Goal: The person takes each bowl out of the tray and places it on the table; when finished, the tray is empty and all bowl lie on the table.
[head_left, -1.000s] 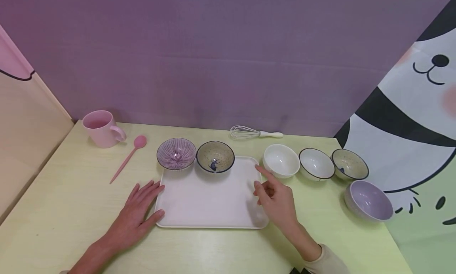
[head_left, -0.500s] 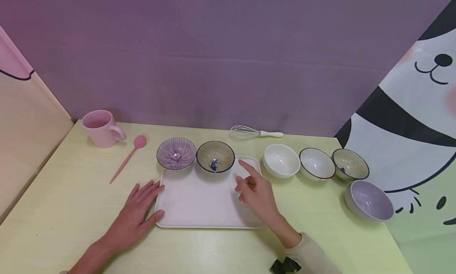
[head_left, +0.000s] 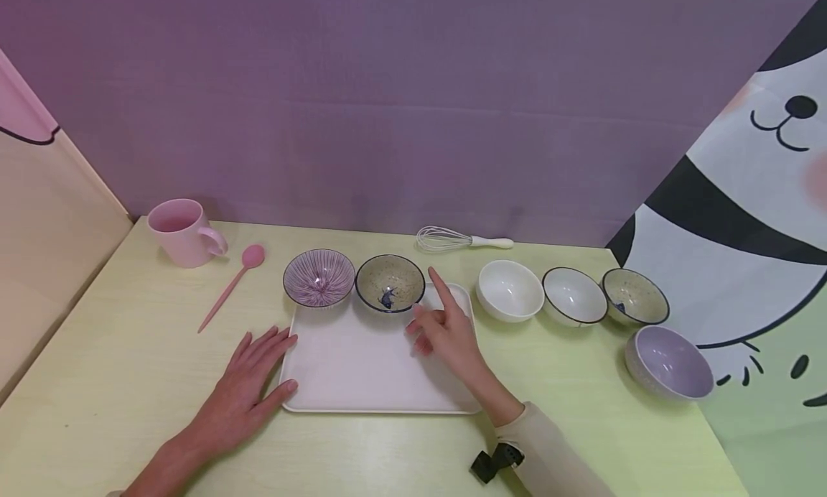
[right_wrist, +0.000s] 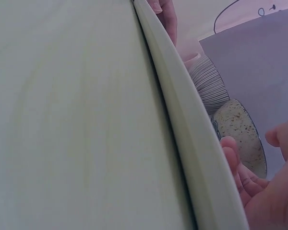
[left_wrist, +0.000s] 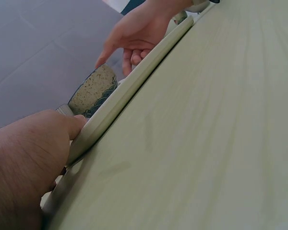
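At one tray's (head_left: 362,378) edge, the left hand (head_left: 250,386) is resting straight-fingered; the right hand (head_left: 447,333) is hovering, index extended, gripping nothing. Two bowls (head_left: 395,276) are standing at the far edge, four more bowls (head_left: 510,292) rightward, one whisk (head_left: 483,242) beyond.

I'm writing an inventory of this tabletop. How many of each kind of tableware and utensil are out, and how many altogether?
Bowls: 6
White tray: 1
Pink mug: 1
Pink spoon: 1
Whisk: 1
Total: 10
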Motion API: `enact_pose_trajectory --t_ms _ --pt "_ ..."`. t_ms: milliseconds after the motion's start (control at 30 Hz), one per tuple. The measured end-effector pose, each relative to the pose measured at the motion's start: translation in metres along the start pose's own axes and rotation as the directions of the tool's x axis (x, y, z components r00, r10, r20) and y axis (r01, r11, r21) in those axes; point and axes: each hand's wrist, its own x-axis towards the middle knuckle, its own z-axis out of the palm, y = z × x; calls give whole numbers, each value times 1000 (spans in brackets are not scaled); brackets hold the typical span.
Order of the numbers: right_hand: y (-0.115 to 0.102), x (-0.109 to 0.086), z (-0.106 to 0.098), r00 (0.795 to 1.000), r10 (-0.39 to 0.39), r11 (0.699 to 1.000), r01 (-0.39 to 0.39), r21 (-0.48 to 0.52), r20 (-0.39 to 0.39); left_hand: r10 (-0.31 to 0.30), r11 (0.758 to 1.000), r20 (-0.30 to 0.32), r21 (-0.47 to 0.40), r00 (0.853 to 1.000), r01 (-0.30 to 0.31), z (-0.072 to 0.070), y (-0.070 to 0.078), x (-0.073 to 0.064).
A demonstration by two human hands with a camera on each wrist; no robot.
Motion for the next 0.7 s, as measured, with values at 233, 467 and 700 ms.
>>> enact_pose_trajectory --t_ms 233,467,700 --pt "-1 9 12 996 86 994 -86 62 9 0 1000 0 -2 1000 0 0 0 0" --pt "-2 14 19 995 101 992 -101 70 4 -2 1000 2 -9 1000 2 0 0 -1" --pt "-2 17 21 994 109 990 -109 88 0 2 1000 -3 3 1000 -2 0 0 0"
